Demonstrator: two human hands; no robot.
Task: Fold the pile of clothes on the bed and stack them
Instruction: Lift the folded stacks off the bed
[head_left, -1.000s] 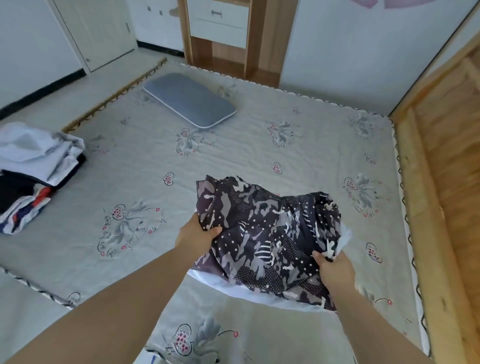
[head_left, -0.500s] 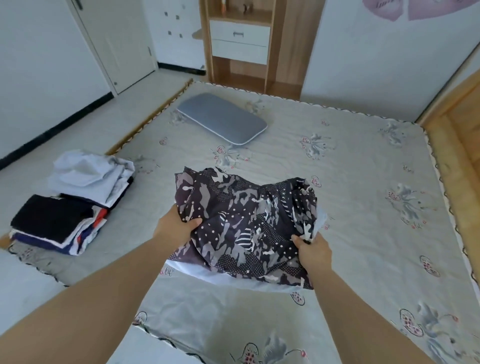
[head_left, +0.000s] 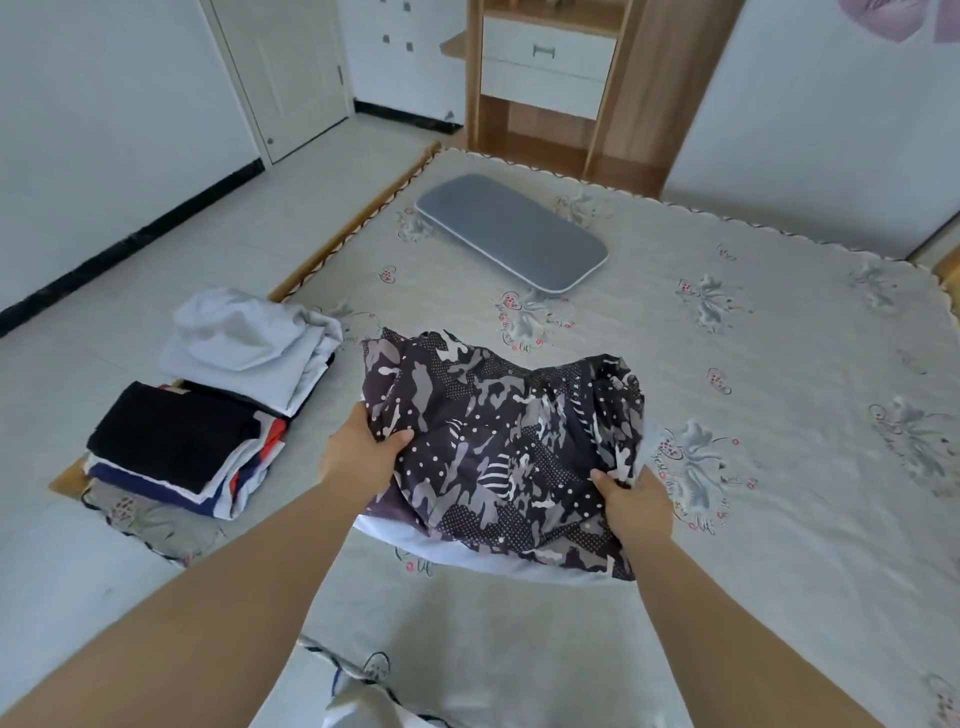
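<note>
Now patterned garment (head_left: 498, 447) between both grips.

Both hands (head_left: 358, 452) (head_left: 636, 506) forward, fingers curled, gripping.

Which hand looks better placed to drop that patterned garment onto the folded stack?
Left, probably. The left hand grips the patterned garment on the side nearest the folded stack; the right hand pinches its far edge.

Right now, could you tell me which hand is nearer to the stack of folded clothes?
Left. The left hand grips the patterned garment just right of the stack of folded clothes; the right hand grips the garment's far side.
</note>
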